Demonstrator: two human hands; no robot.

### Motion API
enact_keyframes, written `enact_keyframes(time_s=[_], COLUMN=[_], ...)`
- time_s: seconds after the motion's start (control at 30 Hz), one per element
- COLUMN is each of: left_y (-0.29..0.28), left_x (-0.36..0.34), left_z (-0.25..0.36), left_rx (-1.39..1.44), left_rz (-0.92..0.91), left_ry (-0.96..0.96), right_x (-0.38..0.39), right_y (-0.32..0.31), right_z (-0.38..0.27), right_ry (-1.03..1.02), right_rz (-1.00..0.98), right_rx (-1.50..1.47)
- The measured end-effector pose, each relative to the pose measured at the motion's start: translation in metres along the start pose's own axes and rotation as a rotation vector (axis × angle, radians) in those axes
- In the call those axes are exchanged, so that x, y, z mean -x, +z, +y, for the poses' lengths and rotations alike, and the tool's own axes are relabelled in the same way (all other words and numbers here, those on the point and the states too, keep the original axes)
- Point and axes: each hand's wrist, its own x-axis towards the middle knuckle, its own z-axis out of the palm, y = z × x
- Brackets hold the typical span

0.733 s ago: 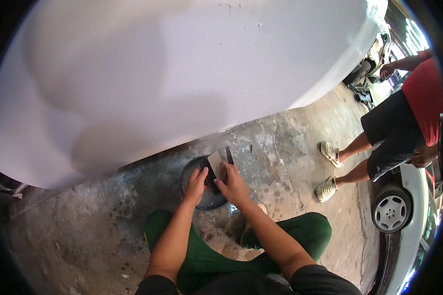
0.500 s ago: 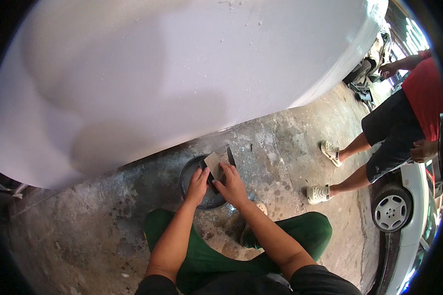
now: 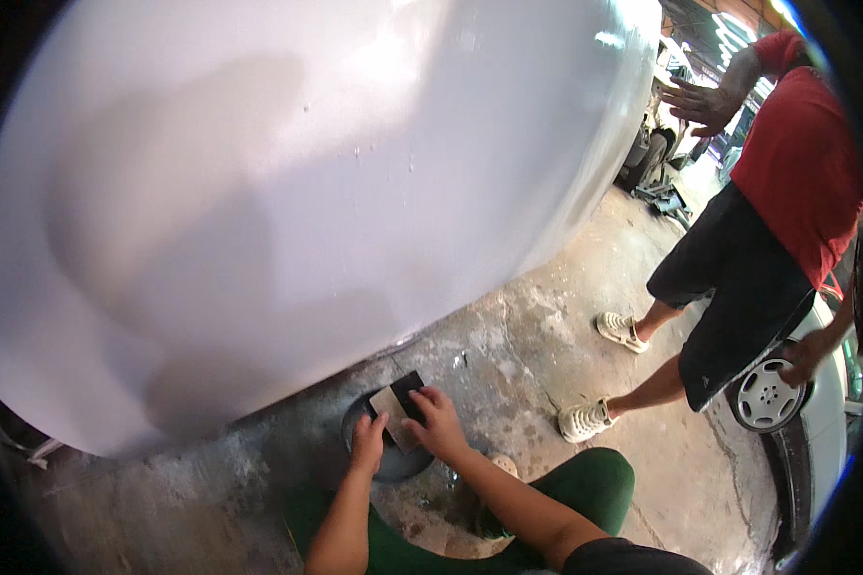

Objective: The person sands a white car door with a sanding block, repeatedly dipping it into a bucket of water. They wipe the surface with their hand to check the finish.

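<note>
Well, a huge pale car panel (image 3: 307, 211) fills the space past the basin (image 3: 408, 470), and its low edge comes near it. Under the basin is the blotchy, gray-brown floor (image 3: 211, 498). Off to the right of the basin stands another person (image 3: 801, 172) in a red top, black shorts and pale shoes. Even farther right of the basin is part of a pale car (image 3: 828, 431) with a silver wheel (image 3: 770, 395). My green pants (image 3: 585, 489) are on the near side of the basin, which is round and dark. My left hand (image 3: 365, 446) and right hand (image 3: 438, 425) are over it, close but not touching each other. Both are clamped on a flat tan block (image 3: 387, 406), one on each side, right over the basin. By the block's right edge is a dark sheet (image 3: 407, 390), under my right fingertips. I can't tell how hard I'm squeezing.
</note>
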Motion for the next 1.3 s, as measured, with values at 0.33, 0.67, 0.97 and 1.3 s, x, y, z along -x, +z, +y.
enact_keyframes(time_s=[0.33, 0.67, 0.97, 1.3], left_y=[-0.008, 0.025, 0.02, -0.018], left_x=[0.006, 0.018, 0.019, -0.006], left_z=[0.02, -0.008, -0.015, -0.041], left_rx=[0.217, -0.008, -0.176, -0.574], left_rz=[-0.132, 0.016, -0.02, 0.093], left_ry=[-0.274, -0.15, -0.161, 0.134], right_x=[-0.01, 0.034, 0.041, 0.026], right_y=[0.007, 0.032, 0.039, 0.046], right_z=[0.026, -0.029, -0.018, 0.0], right_ry=[0.595, -0.049, 0.085, 0.529], right_rz=[-0.489, -0.186, -0.264, -0.342], right_rx=[-0.704, 0.275, 0.189, -0.299])
